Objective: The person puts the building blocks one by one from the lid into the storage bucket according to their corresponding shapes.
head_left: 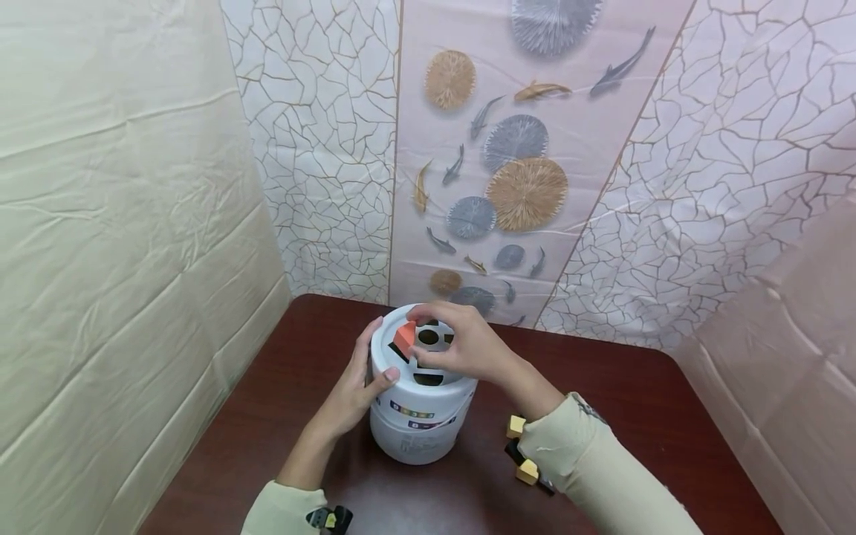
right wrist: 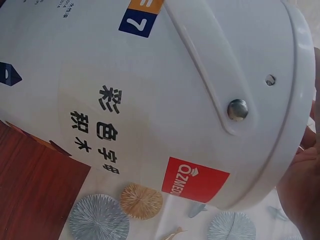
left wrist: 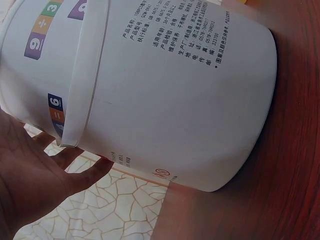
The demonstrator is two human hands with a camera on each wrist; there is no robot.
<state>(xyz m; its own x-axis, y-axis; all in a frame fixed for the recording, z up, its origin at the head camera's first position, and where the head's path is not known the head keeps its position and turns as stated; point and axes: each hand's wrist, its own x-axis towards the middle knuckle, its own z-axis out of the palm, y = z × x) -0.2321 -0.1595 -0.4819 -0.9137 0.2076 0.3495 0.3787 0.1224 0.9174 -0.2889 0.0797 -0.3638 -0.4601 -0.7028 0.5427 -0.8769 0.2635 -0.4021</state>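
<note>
A white bucket (head_left: 417,435) stands upright on the table, its lid (head_left: 386,357) cut with several shaped holes. My left hand (head_left: 353,390) holds the bucket's left side, with the thumb on the lid's rim and the fingers along the wall. In the left wrist view those fingers (left wrist: 92,172) touch the wall near the bucket's handle (left wrist: 82,90). Between thumb and forefinger my right hand (head_left: 464,342) pinches an orange-red block (head_left: 404,338) at a hole on the lid's left side. The block sits tilted, partly hidden by the fingers; how deep it goes, I cannot tell.
Beside the right sleeve are a yellow block (head_left: 516,426) and another yellow block (head_left: 527,472), with dark pieces between them. The dark red table (head_left: 321,327) ends at patterned cloth walls (head_left: 321,148) behind and on both sides.
</note>
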